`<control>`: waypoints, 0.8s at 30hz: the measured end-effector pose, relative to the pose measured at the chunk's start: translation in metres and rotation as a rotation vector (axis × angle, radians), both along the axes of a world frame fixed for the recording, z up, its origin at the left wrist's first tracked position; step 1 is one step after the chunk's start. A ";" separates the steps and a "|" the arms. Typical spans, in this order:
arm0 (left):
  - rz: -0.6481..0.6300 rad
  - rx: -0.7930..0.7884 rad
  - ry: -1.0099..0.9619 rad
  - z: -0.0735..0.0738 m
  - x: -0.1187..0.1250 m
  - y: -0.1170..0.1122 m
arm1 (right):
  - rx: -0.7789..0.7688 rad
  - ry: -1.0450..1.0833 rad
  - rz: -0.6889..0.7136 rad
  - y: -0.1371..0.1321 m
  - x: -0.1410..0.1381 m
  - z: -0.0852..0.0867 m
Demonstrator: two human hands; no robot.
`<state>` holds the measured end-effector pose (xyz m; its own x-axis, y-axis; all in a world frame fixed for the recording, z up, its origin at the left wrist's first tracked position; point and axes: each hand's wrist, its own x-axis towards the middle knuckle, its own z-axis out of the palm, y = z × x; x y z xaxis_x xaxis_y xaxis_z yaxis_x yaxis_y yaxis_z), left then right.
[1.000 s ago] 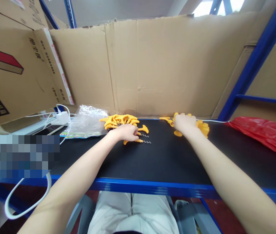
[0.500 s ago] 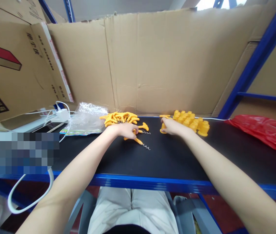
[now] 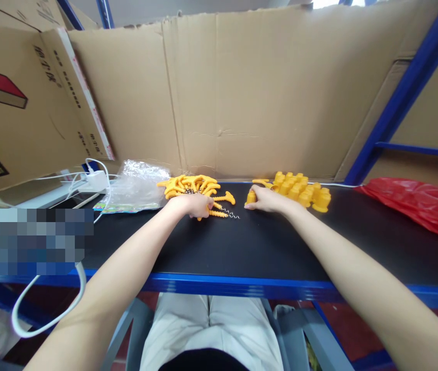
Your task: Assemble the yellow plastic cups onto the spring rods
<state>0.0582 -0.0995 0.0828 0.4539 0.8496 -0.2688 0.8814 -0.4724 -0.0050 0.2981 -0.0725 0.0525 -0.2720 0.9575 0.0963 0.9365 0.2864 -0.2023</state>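
My left hand [image 3: 199, 206] is closed around the yellow handle end of a corkscrew [image 3: 218, 213], whose silver spiral tip points right. Behind that hand lies a pile of yellow corkscrews [image 3: 190, 183]. Beside it, another corkscrew [image 3: 224, 198] rests on the black tabletop with its T-shaped handle to the right. My right hand [image 3: 265, 198] grips a small yellow flanged cap [image 3: 250, 198] at the tabletop. Just right of this hand stands a cluster of similar yellow caps [image 3: 298, 186]. A thin yellow piece [image 3: 261, 182] lies behind the right hand, partly hidden.
A clear plastic bag [image 3: 134, 185] lies left of the pile, near white cables and a charger [image 3: 97, 180]. At right is a red plastic bag [image 3: 416, 203]. Cardboard [image 3: 265, 93] walls the back, and a blue rail [image 3: 226, 286] edges the table's front.
My left hand has turned the corkscrew, so its tip has swung up and away from the front edge. My right hand has moved slightly left with the yellow cap.
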 end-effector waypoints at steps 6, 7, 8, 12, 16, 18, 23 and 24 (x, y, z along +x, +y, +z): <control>-0.127 0.069 -0.206 -0.003 -0.003 0.007 | 0.189 0.066 0.024 0.002 -0.003 -0.001; -0.133 0.082 -0.246 -0.002 -0.003 0.007 | 0.224 0.078 0.043 0.002 -0.003 -0.001; -0.136 0.099 -0.285 -0.002 -0.003 0.007 | 0.249 0.085 0.070 0.002 -0.003 -0.001; -0.104 0.250 -0.380 -0.005 -0.004 0.010 | 0.290 0.033 0.182 0.005 -0.003 -0.002; -0.061 0.288 -0.356 -0.018 -0.007 0.020 | 0.277 -0.026 0.267 0.009 0.000 -0.006; -0.059 0.272 -0.346 -0.024 -0.009 0.025 | 0.253 -0.034 0.303 0.012 0.001 -0.009; -0.040 0.286 -0.327 -0.030 -0.010 0.031 | 0.218 -0.038 0.338 0.012 -0.001 -0.010; -0.040 0.291 -0.325 -0.030 -0.010 0.031 | 0.218 -0.041 0.326 0.011 -0.002 -0.010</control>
<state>0.0481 -0.0686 0.0531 0.5097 0.8486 0.1416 0.8399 -0.5264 0.1320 0.2961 -0.0616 0.0427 -0.5666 0.7782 0.2707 0.7951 0.6027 -0.0683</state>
